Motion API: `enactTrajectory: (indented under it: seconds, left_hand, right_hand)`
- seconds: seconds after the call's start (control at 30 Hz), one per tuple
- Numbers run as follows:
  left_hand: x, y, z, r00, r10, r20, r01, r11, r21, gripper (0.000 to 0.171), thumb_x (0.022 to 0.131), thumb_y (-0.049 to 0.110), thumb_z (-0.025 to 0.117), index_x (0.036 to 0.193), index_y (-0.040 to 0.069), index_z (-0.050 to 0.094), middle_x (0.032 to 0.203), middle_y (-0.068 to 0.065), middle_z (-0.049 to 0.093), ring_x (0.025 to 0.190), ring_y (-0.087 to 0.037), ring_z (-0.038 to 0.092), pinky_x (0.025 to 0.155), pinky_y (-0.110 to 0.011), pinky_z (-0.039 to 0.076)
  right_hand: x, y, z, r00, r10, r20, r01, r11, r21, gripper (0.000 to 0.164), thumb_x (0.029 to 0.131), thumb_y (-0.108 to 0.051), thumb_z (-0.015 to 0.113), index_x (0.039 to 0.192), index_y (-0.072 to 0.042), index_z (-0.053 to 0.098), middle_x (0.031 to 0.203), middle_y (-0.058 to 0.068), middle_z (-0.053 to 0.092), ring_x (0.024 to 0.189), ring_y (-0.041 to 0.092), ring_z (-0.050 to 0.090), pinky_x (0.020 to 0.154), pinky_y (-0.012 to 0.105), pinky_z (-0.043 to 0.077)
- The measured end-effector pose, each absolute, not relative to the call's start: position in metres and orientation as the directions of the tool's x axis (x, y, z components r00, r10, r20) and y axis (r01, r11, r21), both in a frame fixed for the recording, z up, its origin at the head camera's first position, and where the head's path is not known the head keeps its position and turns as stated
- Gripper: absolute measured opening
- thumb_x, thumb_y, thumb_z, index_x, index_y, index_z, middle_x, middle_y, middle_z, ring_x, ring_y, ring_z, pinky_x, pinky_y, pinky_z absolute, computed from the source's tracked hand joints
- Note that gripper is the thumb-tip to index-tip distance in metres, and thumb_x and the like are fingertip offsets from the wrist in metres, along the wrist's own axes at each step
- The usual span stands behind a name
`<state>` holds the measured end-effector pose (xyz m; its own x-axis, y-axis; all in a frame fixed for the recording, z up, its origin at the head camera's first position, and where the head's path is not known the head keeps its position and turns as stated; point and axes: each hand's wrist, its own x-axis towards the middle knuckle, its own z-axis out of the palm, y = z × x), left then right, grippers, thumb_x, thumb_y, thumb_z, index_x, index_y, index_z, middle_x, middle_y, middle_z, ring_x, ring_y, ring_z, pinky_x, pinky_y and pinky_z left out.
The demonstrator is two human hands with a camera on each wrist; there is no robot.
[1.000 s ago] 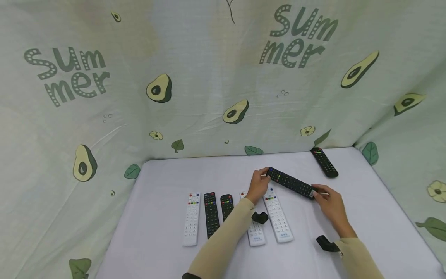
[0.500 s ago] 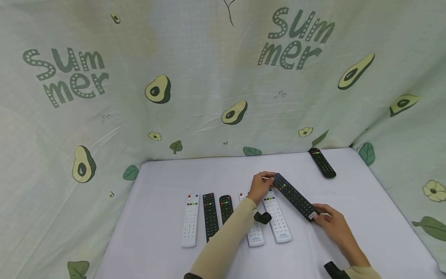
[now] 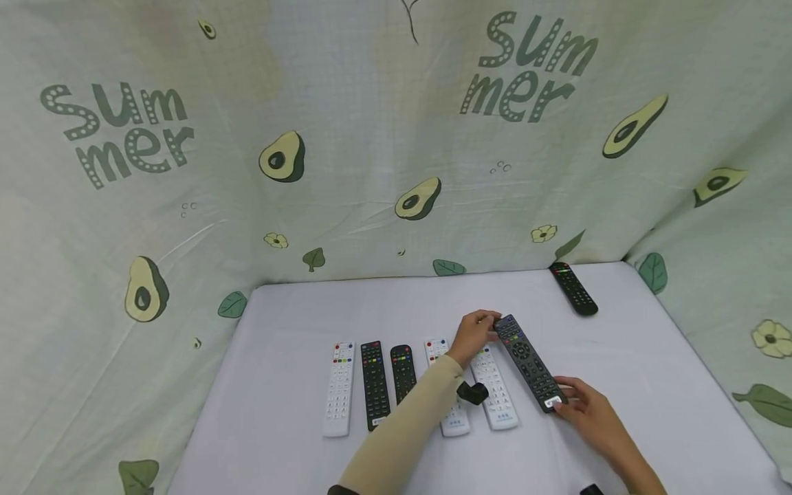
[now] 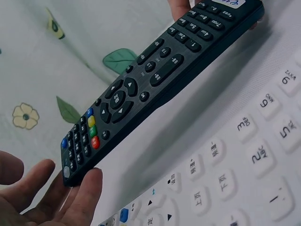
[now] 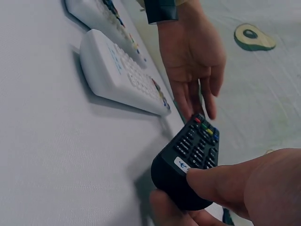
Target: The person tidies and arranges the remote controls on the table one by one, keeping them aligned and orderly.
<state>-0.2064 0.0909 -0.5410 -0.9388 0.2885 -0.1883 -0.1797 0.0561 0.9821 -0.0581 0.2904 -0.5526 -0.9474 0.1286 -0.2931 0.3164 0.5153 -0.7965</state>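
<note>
A black remote control (image 3: pixel 527 363) is held slanted over the white table, its numbered end with a white sticker toward me. My right hand (image 3: pixel 590 416) pinches that near end, thumb on top beside the sticker and fingers underneath, as the right wrist view shows. At the far end, by the coloured buttons, the fingertips of my left hand (image 4: pixel 56 197) lie on either side of the casing. Just left of it lies a white remote (image 3: pixel 495 392), with a second white remote (image 3: pixel 456 419) partly hidden under my left forearm.
Further left, a white remote (image 3: pixel 339 392), a black remote (image 3: pixel 374 385) and a shorter black remote (image 3: pixel 403 368) lie roughly side by side. Another black remote (image 3: pixel 574 290) rests near the table's back right edge. A printed curtain (image 3: pixel 346 206) rises behind the table.
The held remote has swung from nearly crosswise to steeper, its near end coming toward me with my right hand. My left hand has shifted slightly right and toward me.
</note>
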Motion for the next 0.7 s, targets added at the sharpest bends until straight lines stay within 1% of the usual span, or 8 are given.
enactTrajectory:
  seconds: [0.13,0.23,0.37,0.5,0.6,0.7]
  left_hand:
    - [-0.203,0.091,-0.539,-0.920,0.344,-0.189,-0.172,0.079,0.982,0.037,0.114,0.021,0.044,0.131,-0.002,0.068,0.125,-0.009,0.069,0.110,-0.018,0.066,0.096,-0.035,0.061]
    - [-0.199,0.090,-0.537,-0.904,0.382,-0.192,-0.156,0.125,0.980,0.041,0.114,0.025,0.043,0.135,-0.002,0.065,0.132,-0.011,0.067,0.116,-0.023,0.067,0.100,-0.037,0.059]
    - [-0.194,0.091,-0.534,-0.890,0.405,-0.211,-0.118,0.243,0.963,0.045,0.114,0.033,0.041,0.140,0.004,0.064,0.139,-0.008,0.066,0.122,-0.024,0.067,0.105,-0.037,0.055]
    - [-0.189,0.094,-0.532,-0.884,0.413,-0.218,-0.069,0.345,0.936,0.045,0.113,0.038,0.040,0.139,0.012,0.066,0.141,-0.003,0.066,0.133,-0.020,0.060,0.115,-0.038,0.047]
    - [-0.186,0.096,-0.530,-0.877,0.427,-0.221,-0.045,0.385,0.922,0.046,0.113,0.039,0.039,0.140,0.012,0.064,0.141,-0.003,0.066,0.140,-0.020,0.055,0.120,-0.039,0.041]
    - [-0.183,0.097,-0.529,-0.861,0.447,-0.243,-0.045,0.410,0.911,0.049,0.113,0.041,0.037,0.144,0.012,0.061,0.145,-0.003,0.063,0.144,-0.022,0.052,0.122,-0.039,0.040]
  right_hand:
    - [-0.055,0.289,-0.553,-0.948,0.115,-0.296,0.309,0.540,-0.783,0.061,0.093,-0.003,0.073,0.147,0.011,0.048,0.118,0.025,0.070,0.095,0.019,0.069,0.073,0.022,0.054]
    - [-0.052,0.288,-0.554,-0.955,0.096,-0.280,0.284,0.558,-0.780,0.061,0.092,-0.003,0.075,0.145,0.011,0.049,0.113,0.020,0.072,0.090,0.017,0.068,0.073,0.023,0.053]
    - [-0.049,0.286,-0.555,-0.968,0.066,-0.241,0.234,0.580,-0.781,0.060,0.091,-0.001,0.076,0.144,0.012,0.050,0.107,0.016,0.074,0.086,0.015,0.068,0.072,0.025,0.055]
    - [-0.047,0.284,-0.554,-0.972,0.041,-0.232,0.209,0.600,-0.772,0.059,0.091,0.002,0.075,0.143,0.012,0.050,0.104,0.013,0.075,0.086,0.016,0.070,0.072,0.026,0.058]
    - [-0.047,0.283,-0.554,-0.970,0.036,-0.239,0.207,0.632,-0.747,0.057,0.090,0.001,0.075,0.141,0.013,0.052,0.105,0.013,0.074,0.089,0.022,0.072,0.076,0.035,0.062]
    - [-0.047,0.282,-0.553,-0.968,0.038,-0.250,0.211,0.667,-0.715,0.055,0.090,0.001,0.075,0.140,0.012,0.055,0.107,0.012,0.072,0.093,0.026,0.072,0.080,0.042,0.063]
